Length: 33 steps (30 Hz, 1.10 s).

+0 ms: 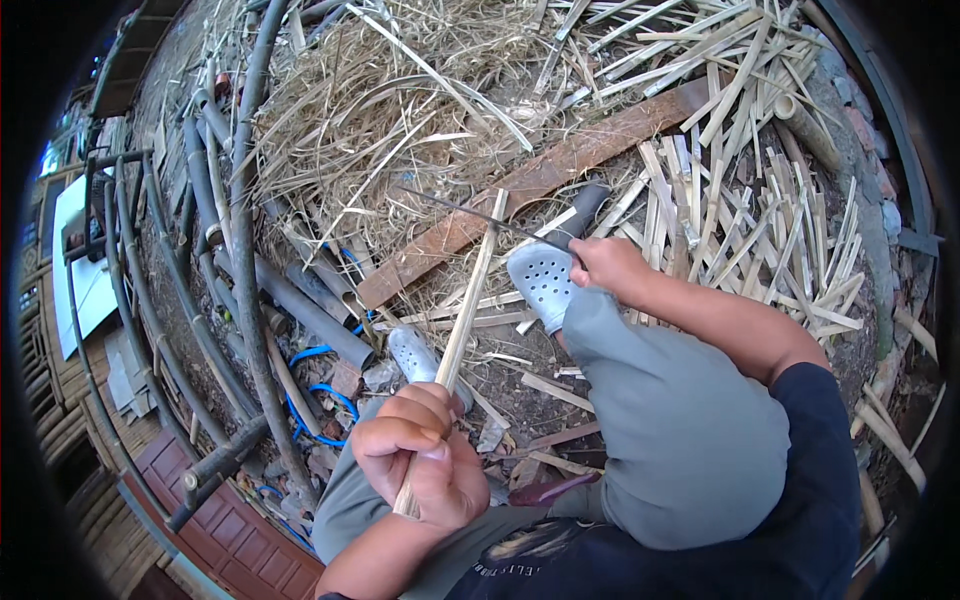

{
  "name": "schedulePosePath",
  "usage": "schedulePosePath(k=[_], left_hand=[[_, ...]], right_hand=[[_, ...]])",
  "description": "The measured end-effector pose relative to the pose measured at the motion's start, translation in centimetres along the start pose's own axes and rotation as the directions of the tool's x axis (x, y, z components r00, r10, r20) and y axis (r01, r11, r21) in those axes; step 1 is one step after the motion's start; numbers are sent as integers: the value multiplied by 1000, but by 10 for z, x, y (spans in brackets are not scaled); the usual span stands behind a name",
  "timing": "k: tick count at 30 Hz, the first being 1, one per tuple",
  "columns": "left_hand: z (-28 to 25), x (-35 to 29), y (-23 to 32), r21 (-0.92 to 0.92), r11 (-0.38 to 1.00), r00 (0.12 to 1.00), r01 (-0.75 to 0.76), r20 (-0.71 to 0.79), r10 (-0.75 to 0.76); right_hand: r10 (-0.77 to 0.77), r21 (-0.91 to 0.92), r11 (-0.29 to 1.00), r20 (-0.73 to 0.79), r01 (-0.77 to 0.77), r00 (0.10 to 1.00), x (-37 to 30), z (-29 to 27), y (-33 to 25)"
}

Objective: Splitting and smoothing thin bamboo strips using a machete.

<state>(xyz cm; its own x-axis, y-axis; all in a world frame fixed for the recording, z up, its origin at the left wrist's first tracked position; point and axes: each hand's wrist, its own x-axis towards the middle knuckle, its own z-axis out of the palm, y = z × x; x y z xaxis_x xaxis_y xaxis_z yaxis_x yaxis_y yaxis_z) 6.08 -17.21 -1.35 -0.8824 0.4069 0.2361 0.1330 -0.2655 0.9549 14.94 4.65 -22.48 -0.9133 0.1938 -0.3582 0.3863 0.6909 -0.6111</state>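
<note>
My left hand [422, 455] is closed around the lower part of a split bamboo strip [467, 318], which slants up and away from me. In my closed right hand [612, 268] is a long, thin-bladed knife [440, 200], its handle mostly hidden by the fingers. The blade crosses the strip close to its far end; how deep it sits there I cannot tell. My right hand is beside my right knee, just above a pale clog with holes [541, 285]. The other clog [412, 355] shows behind the strip.
A rusty flat metal bar [560, 165] lies across the ground ahead. Beyond it spreads a heap of bamboo shavings [350, 90]. Many split strips [730, 220] are piled at the right. Bamboo poles [250, 150], a dark pipe [310, 310] and blue strapping [335, 390] lie left.
</note>
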Motion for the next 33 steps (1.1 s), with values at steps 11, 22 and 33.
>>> schedulePosePath(k=[11,22,33], left_hand=[[-4,6,3,-51,996,997,80,21,-79],[4,9,1,39,998,998,56,5,-57],[-5,7,-3,82,997,999,14,29,-16]], right_hand=[[6,-60,998,-1,-6,1000,9,10,9],[269,-69,962,73,-264,960,19,11,29],[332,-84,943,134,-323,934,14,-3,21]])
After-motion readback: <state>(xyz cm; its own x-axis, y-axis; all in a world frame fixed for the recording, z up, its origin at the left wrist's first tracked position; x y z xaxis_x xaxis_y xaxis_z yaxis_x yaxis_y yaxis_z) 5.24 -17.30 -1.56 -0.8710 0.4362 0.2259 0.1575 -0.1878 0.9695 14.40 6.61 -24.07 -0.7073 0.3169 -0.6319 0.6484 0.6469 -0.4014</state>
